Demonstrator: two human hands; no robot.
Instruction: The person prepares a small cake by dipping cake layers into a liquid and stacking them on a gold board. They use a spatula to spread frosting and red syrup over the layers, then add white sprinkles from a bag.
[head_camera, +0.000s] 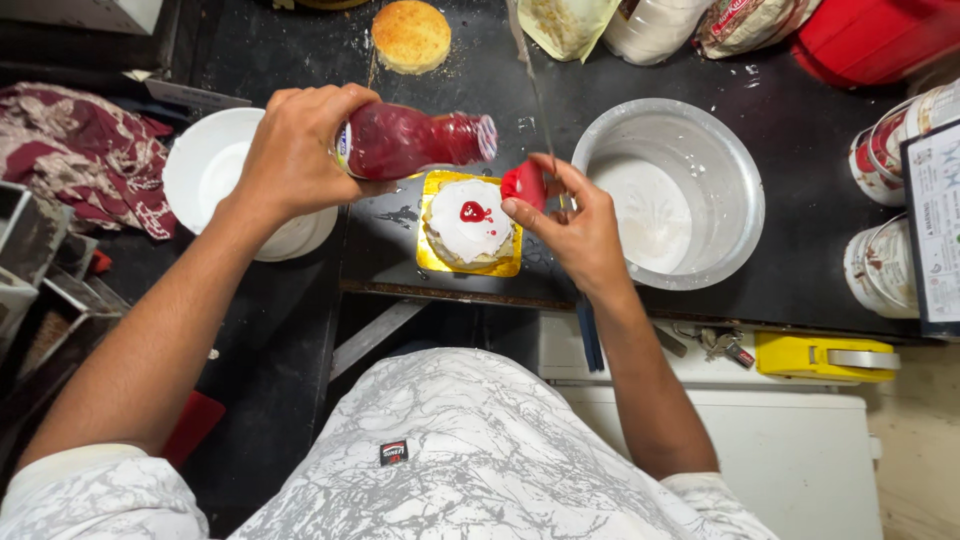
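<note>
Your left hand (295, 150) is wrapped tight around the base of a clear bottle of red syrup (415, 140), tipping it on its side so the open mouth points toward your right hand, just above the small cake (468, 225). That cake, topped with white cream and a red blob of syrup, sits on a square gold board (432, 255) at the near edge of the black bench (800, 150).

Your right hand (575, 225), just beside the cake on its right, pinches the red cap (524, 184) between thumb and fingertips, and also holds a long thin blade (535, 90) that runs up and away from the cake.

Right of the cake, beyond your right hand, stands a metal bowl (735, 200) with white cream in it. Left of the cake, partly under your left wrist, is a white plate (200, 165). Beyond the cake lies a round golden sponge (411, 36). A yellow tape dispenser (825, 357) rests well right of the cake, below the bench edge.
</note>
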